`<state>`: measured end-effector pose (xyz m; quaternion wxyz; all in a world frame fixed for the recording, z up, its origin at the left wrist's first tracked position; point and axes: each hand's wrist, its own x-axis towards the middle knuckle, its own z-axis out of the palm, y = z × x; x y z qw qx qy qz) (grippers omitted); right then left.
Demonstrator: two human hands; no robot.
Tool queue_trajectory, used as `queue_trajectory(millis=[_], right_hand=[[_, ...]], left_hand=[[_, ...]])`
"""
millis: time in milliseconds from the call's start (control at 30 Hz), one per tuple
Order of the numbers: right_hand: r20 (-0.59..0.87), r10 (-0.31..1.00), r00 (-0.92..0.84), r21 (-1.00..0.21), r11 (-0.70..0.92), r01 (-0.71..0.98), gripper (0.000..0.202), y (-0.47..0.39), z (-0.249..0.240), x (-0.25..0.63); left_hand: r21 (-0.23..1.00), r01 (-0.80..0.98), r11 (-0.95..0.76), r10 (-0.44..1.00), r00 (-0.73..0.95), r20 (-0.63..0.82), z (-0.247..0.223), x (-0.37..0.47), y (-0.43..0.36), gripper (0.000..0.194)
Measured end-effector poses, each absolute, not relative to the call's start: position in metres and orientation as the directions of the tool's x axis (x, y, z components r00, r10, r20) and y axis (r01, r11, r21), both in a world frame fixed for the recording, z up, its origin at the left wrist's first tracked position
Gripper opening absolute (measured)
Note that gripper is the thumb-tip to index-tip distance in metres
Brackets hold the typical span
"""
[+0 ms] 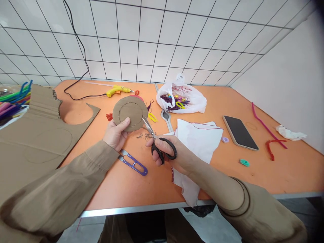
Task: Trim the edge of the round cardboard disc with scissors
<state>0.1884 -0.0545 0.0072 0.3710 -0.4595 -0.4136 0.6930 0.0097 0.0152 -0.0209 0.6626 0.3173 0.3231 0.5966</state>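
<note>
A round cardboard disc (130, 113) with a circle marked inside its rim is pinched in my left hand (117, 134), thumb on its face. My right hand (167, 148) has its fingers through the black handles of a pair of scissors (150, 128). The scissor tips meet the disc's right edge. Small dark scraps (146, 135) lie on the table just below the disc. Purple thread snips (133, 163) lie under my left wrist. Part of something red (109, 116) shows behind the disc.
On the orange table (157, 189) are a yellow glue gun (117, 90) with its cord, a plastic bag (197, 101) of threads, white cloth (196, 141) and a phone (240, 132). Cut cardboard (37, 148) and pipe cleaners (15, 104) occupy the left.
</note>
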Motion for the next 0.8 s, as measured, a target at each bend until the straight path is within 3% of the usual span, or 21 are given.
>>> queue_trajectory(millis=[500,800], right_hand=[[-0.333,0.886,-0.323,-0.911,-0.391,-0.133,0.052,-0.0531,0.0016,0.1913],[-0.348,0.883,-0.315,-0.928,-0.371,-0.017,0.051,-0.0515,0.0053,0.1905]], left_hand=[[0.812,-0.578,0.081,0.995,0.090,-0.035,-0.0192,0.0107,0.0131,0.058],[0.824,-0.564,0.061,0.996,0.089,-0.013,-0.0195,0.0120,0.0125,0.058]])
